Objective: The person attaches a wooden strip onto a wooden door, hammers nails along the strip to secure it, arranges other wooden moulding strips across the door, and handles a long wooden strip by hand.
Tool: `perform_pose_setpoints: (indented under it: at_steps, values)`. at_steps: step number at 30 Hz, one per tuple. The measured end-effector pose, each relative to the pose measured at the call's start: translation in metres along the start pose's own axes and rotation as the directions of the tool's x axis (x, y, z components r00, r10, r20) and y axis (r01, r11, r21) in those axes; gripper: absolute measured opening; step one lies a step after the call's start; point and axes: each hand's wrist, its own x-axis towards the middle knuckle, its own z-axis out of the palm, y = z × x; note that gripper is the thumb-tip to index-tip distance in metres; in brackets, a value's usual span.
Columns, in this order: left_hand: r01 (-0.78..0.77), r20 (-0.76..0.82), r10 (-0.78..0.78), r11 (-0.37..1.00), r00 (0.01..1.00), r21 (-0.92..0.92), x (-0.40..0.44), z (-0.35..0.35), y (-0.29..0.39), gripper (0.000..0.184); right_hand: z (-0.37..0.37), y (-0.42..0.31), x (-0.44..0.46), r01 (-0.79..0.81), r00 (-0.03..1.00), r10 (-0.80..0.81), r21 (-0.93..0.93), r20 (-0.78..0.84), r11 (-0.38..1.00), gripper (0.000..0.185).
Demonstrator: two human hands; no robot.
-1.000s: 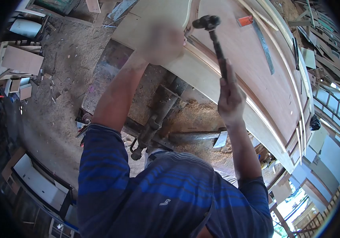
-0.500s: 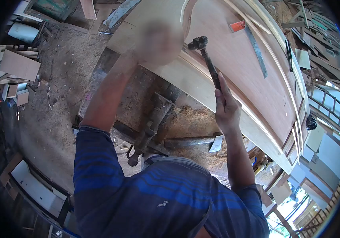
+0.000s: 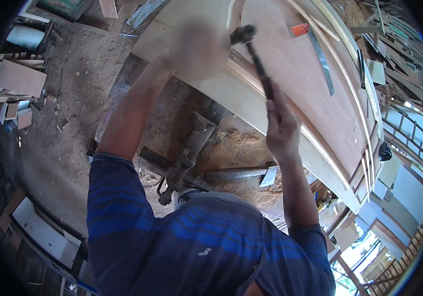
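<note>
My right hand (image 3: 283, 121) is closed around the dark handle of a hammer (image 3: 260, 64). The hammer's metal head points away from me, beside a blurred patch and over the edge strips of a large curved wooden panel (image 3: 290, 64). My left hand (image 3: 187, 54) reaches to the near part of this panel. A blurred patch covers its fingers, so whatever they hold or touch is hidden. A thin curved wooden strip (image 3: 234, 15) rises from the panel just beyond the hammer head. On the panel's surface lies a try square (image 3: 322, 64) with an orange-red stock.
Below the panel, a metal clamp or vise (image 3: 189, 153) stands close to my body. Beside it rests a tool with a wooden handle and a pale blade (image 3: 269, 176). Wood offcuts (image 3: 21, 79) are piled at left, over a sawdust-covered floor (image 3: 80, 89). More boards (image 3: 401, 197) lean at right.
The hammer head has swung up and away from me, nearer the blurred patch over my left hand. My right hand keeps its grip. The whole view has shifted slightly.
</note>
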Motion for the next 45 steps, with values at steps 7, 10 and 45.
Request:
perform_pose_setpoints:
  at_steps: [7, 10, 45]
  values:
    - [-0.015, -0.026, 0.017, 0.996, 1.000, 0.086, 0.000, -0.001, 0.004, 0.018, 0.015, 0.020, -0.003, 0.032, 0.995, -0.021, -0.114, 0.102, 0.993, 0.062]
    - [-0.009, -0.011, 0.011, 0.996, 1.000, 0.090, -0.004, -0.003, 0.004, 0.018, 0.005, 0.009, -0.003, 0.118, 0.993, -0.120, -0.142, 0.000, 0.983, 0.062]
    - [-0.065, 0.006, 0.065, 0.986, 0.998, 0.151, -0.003, 0.000, -0.001, 0.021, 0.019, 0.014, -0.004, 0.162, 0.977, -0.167, -0.047, -0.129, 0.986, 0.060]
